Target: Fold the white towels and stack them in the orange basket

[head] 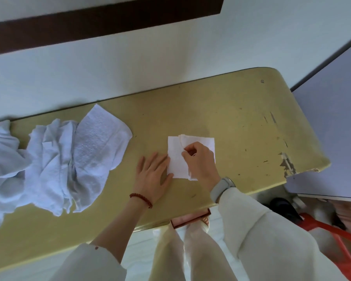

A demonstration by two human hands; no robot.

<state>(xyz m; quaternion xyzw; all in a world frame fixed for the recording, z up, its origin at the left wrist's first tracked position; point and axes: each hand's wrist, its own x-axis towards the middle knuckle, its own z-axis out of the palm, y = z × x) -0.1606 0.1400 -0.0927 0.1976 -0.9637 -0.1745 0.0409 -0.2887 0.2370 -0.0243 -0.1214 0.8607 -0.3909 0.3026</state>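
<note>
A small folded white towel (177, 159) lies flat near the middle of the yellow table (231, 122). My right hand (199, 161) rests on top of it, its thumb and fingers pinching a fold of the cloth. My left hand (153, 175) lies flat on the table with straight fingers, its fingertips touching the towel's left edge. A heap of unfolded white towels (55, 159) sprawls over the left part of the table. The orange basket (340, 246) shows only as a rim at the lower right, below the table's edge.
A white wall runs behind the table. A pale grey cabinet (332, 128) stands at the right end of the table, whose right corner is chipped. My legs and a sandalled foot (203, 222) show below the front edge.
</note>
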